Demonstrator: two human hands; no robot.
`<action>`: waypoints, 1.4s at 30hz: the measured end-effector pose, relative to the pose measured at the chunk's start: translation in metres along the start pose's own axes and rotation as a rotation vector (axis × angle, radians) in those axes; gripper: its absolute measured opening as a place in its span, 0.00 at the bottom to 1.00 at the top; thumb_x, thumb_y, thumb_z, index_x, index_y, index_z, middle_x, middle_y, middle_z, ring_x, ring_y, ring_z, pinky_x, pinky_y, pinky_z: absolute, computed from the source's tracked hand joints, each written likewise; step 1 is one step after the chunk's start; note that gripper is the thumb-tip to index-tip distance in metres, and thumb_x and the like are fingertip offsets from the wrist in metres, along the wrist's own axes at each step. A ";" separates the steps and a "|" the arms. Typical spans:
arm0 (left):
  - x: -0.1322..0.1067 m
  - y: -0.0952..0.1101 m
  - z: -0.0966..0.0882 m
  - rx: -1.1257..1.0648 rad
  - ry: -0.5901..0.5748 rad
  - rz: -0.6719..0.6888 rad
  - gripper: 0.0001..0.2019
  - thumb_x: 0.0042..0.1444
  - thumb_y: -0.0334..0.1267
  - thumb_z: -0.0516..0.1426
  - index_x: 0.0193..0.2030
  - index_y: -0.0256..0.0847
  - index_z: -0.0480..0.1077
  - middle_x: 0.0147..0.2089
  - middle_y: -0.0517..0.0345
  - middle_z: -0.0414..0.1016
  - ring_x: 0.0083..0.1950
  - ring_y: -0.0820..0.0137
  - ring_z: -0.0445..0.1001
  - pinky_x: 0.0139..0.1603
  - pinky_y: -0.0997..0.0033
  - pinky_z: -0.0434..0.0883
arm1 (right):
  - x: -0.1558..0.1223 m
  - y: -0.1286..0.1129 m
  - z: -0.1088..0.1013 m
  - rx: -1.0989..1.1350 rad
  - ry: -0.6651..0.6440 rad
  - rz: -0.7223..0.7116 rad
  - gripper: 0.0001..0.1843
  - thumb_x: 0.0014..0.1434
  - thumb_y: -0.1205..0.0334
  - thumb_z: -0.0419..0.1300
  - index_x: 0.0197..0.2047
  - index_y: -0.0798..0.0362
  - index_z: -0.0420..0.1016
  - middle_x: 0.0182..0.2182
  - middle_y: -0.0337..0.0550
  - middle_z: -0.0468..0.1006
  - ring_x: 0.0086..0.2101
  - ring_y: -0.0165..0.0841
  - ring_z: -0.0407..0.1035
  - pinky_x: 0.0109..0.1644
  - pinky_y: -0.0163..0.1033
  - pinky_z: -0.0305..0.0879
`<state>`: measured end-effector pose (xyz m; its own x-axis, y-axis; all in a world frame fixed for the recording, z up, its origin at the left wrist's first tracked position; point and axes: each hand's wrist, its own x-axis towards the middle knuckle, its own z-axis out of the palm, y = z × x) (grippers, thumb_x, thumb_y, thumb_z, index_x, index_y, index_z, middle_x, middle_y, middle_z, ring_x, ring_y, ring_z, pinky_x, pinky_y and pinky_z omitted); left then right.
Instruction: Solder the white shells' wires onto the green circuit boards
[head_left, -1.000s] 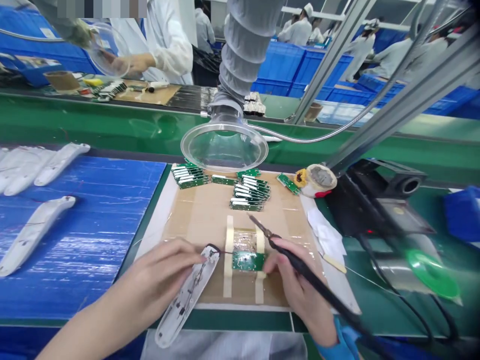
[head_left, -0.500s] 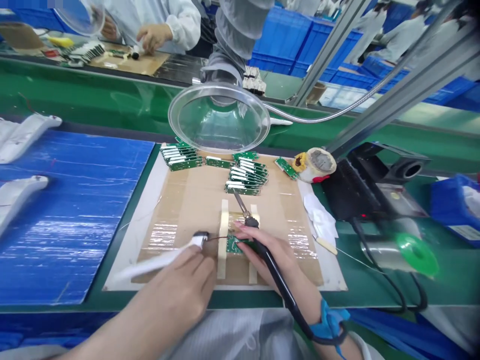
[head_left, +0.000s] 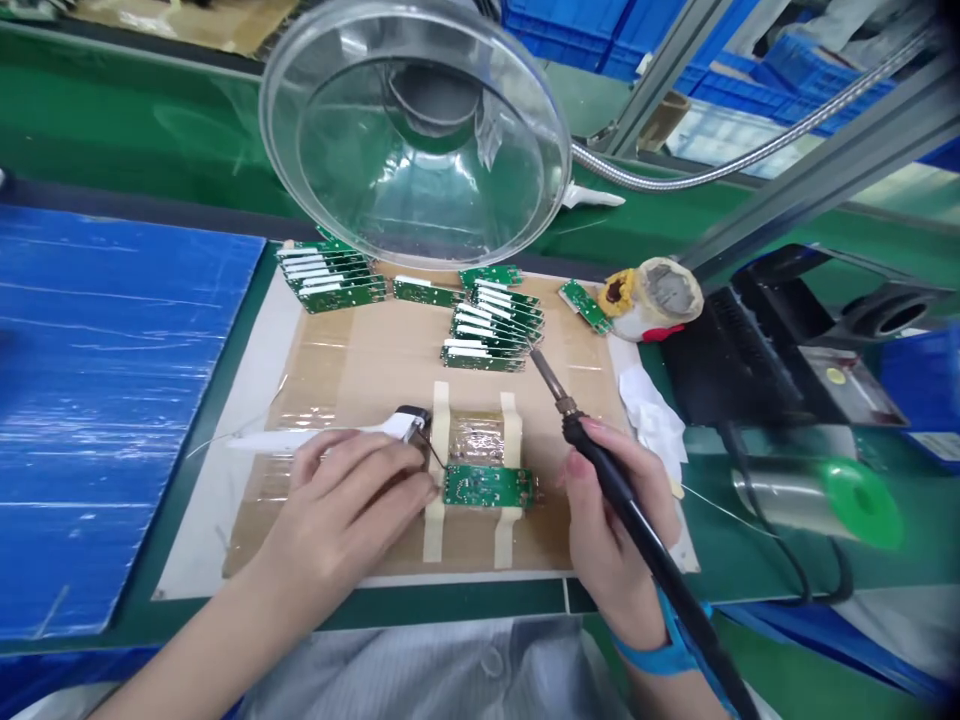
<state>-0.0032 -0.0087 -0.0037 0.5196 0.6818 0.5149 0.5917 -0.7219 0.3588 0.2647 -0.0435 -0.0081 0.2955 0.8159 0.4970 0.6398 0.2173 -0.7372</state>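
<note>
My right hand point(head_left: 619, 500) grips a soldering iron point(head_left: 600, 465), its metal tip pointing up and left, apart from the board in front of me. A green circuit board point(head_left: 487, 487) lies flat across two strips of cream tape point(head_left: 441, 430). Left of it is a long white plastic handle point(head_left: 277, 440) with a black end. My left hand point(head_left: 360, 490) is curled over this handle, fingertips close to the board's left edge. Thin dark wire point(head_left: 431, 447) runs from the handle's black end to the board. The undersides of my left fingers are hidden.
Rows of circuit boards point(head_left: 491, 325) stand at the back of the brown work mat point(head_left: 360, 370). A clear fume hood point(head_left: 416, 245) hangs above them. To the right are a solder spool point(head_left: 817, 500), white tissue point(head_left: 651, 410), a round pot point(head_left: 667, 290) and a black soldering station point(head_left: 724, 350).
My right hand and the iron have moved right, away from the board, exposing its whole face. The white handle lies more level, with my left hand farther over it. The view has tilted down.
</note>
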 end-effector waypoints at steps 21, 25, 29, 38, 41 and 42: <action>0.039 -0.016 -0.022 -0.133 -0.241 -0.011 0.13 0.77 0.26 0.52 0.57 0.43 0.76 0.69 0.48 0.75 0.73 0.58 0.72 0.82 0.44 0.64 | 0.007 -0.001 -0.004 0.312 -0.132 -0.157 0.12 0.79 0.56 0.62 0.45 0.51 0.85 0.27 0.38 0.81 0.25 0.30 0.71 0.27 0.41 0.67; 0.011 -0.034 -0.046 -0.007 -0.269 0.141 0.22 0.71 0.22 0.54 0.65 0.46 0.78 0.71 0.50 0.75 0.74 0.57 0.72 0.86 0.47 0.58 | 0.008 -0.002 -0.006 0.295 -0.125 -0.155 0.13 0.79 0.54 0.62 0.45 0.49 0.85 0.24 0.36 0.78 0.25 0.32 0.71 0.28 0.42 0.68; -0.006 -0.039 -0.049 -0.034 -0.299 0.156 0.18 0.75 0.26 0.54 0.60 0.47 0.80 0.73 0.52 0.76 0.75 0.55 0.72 0.86 0.44 0.59 | 0.007 0.002 -0.004 0.281 -0.127 -0.165 0.12 0.78 0.53 0.62 0.47 0.47 0.85 0.24 0.36 0.79 0.24 0.33 0.70 0.30 0.44 0.71; 0.015 -0.013 0.002 -0.070 -0.059 0.073 0.08 0.78 0.30 0.58 0.49 0.45 0.79 0.44 0.62 0.87 0.61 0.63 0.80 0.78 0.54 0.64 | 0.001 0.003 -0.007 0.173 -0.069 -0.034 0.11 0.75 0.52 0.67 0.56 0.43 0.85 0.43 0.42 0.87 0.33 0.34 0.80 0.40 0.45 0.81; 0.012 -0.006 0.004 -0.048 -0.023 0.028 0.08 0.77 0.29 0.59 0.48 0.45 0.78 0.44 0.63 0.87 0.61 0.62 0.80 0.78 0.51 0.62 | 0.008 -0.001 -0.009 0.143 -0.072 -0.018 0.12 0.74 0.55 0.68 0.59 0.41 0.84 0.45 0.41 0.86 0.36 0.34 0.81 0.42 0.43 0.81; 0.011 -0.004 0.004 -0.045 -0.016 0.015 0.08 0.77 0.29 0.59 0.48 0.46 0.78 0.44 0.63 0.87 0.62 0.61 0.79 0.79 0.49 0.61 | 0.011 -0.003 -0.009 0.160 -0.071 -0.023 0.11 0.74 0.56 0.68 0.58 0.41 0.85 0.43 0.40 0.86 0.35 0.33 0.79 0.40 0.42 0.80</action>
<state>0.0026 0.0018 -0.0029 0.5379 0.6726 0.5082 0.5560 -0.7362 0.3859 0.2727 -0.0401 0.0034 0.2277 0.8442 0.4853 0.5229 0.3144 -0.7923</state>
